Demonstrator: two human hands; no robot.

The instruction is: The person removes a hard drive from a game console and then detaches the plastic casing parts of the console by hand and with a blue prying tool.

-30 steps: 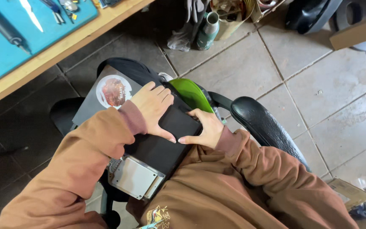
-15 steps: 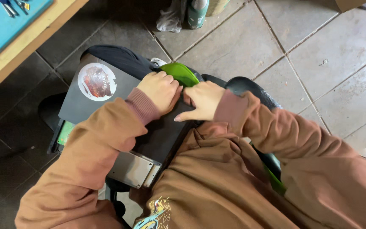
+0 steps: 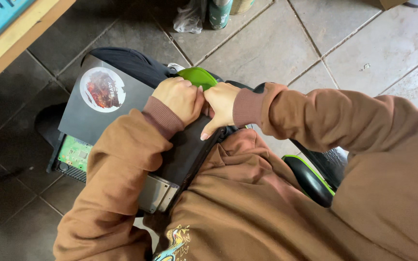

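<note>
2 hands are pressed together at the far edge of a black console (image 3: pixel 122 104) laid across the lap. The left hand (image 3: pixel 179 99) is clenched on that edge; the right hand (image 3: pixel 220 104) is closed beside it, touching a green part (image 3: pixel 197 76).

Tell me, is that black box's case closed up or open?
Open: at the black box's lower-left edge a green circuit board shows, uncovered.

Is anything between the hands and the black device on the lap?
Nothing visible: the left hand and right hand both rest directly on the black device, fingers curled at its far edge beside the green part.
</note>
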